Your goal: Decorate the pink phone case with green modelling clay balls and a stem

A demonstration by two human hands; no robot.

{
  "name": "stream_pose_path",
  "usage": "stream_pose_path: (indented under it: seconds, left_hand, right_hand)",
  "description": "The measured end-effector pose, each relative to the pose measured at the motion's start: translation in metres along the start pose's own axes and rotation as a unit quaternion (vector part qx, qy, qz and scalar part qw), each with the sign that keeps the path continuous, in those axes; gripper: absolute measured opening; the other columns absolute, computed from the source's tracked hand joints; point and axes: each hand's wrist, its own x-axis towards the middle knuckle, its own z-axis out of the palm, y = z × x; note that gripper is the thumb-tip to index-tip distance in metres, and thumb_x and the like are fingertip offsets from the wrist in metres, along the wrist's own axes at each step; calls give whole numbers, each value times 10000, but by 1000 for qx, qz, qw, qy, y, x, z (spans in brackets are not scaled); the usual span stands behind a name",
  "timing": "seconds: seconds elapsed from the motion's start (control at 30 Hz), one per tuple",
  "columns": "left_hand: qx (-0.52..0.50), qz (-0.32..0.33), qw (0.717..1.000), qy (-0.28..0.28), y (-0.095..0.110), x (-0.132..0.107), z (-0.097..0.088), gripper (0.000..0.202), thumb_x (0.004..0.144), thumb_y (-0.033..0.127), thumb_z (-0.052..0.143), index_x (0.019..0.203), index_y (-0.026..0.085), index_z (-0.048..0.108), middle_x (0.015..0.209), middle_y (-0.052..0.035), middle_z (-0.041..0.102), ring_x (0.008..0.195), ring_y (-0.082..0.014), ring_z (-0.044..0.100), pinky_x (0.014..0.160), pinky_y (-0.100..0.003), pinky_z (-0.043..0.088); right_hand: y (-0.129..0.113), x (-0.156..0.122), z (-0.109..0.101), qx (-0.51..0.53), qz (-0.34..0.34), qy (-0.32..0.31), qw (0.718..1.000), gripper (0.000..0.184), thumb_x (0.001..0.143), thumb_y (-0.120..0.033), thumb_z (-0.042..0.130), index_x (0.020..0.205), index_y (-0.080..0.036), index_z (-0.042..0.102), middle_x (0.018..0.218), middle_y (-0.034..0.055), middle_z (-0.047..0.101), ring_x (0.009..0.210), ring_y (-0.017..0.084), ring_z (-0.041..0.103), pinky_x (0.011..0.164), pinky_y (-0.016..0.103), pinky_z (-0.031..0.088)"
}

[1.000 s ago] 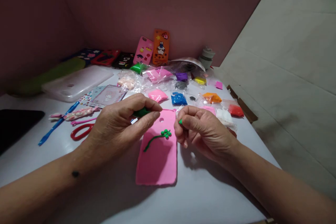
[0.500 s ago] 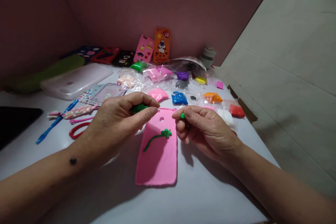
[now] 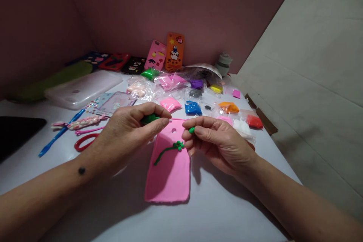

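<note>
A pink phone case (image 3: pixel 170 174) lies flat on the white table (image 3: pixel 215 211), with a thin green clay stem and small green balls (image 3: pixel 173 146) stuck on it. My left hand (image 3: pixel 130 130) hovers over the case's upper left corner, fingers closed round a lump of green clay (image 3: pixel 149 118). My right hand (image 3: pixel 218 141) is just right of the case's top, thumb and forefinger pinching a tiny green clay ball (image 3: pixel 192 130) right above the green balls.
Behind the case lie several small bags of coloured clay: blue (image 3: pixel 193 107), orange (image 3: pixel 228 107), red (image 3: pixel 254 121), pink (image 3: pixel 170 103). Red scissors (image 3: pixel 85 141) and a blue tool (image 3: pixel 61 133) are at the left. Decorated phone cases (image 3: pixel 174 51) lean on the wall. The table edge runs at right.
My right hand has moved left and slightly down with the tiny green ball, closer to the green balls on the case. My left hand has hardly shifted.
</note>
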Motion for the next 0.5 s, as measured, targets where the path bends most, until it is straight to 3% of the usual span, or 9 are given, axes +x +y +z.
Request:
stream_pose_path:
  seconds: [0.17,0.4,0.5]
  left_hand:
    - [14,-9,1000,3,1,1,1,209,811,419,692,786,224,766,576,33,608,556,-136,517,527,-238,381]
    - [10,-16,1000,6,3,2,1,207,804,421,691,780,228,761,561,32,601,549,-136,504,516,-237,377]
    - [12,-17,1000,10,1,3,1,209,796,423,694,781,227,763,556,37,601,546,-134,504,517,-237,375]
  right_hand:
    - [-1,0,0,-6,-1,10,1000,171,742,-177,931,867,-159,815,796,37,794,709,143,740,697,265,610]
    - [-2,-1,2,-24,-30,35,999,210,771,-277,939,771,-167,760,647,-20,690,562,85,613,553,193,493]
    - [-2,-1,1,-16,-41,33,998,189,786,-267,930,767,-156,778,638,-18,685,582,79,616,569,181,512]
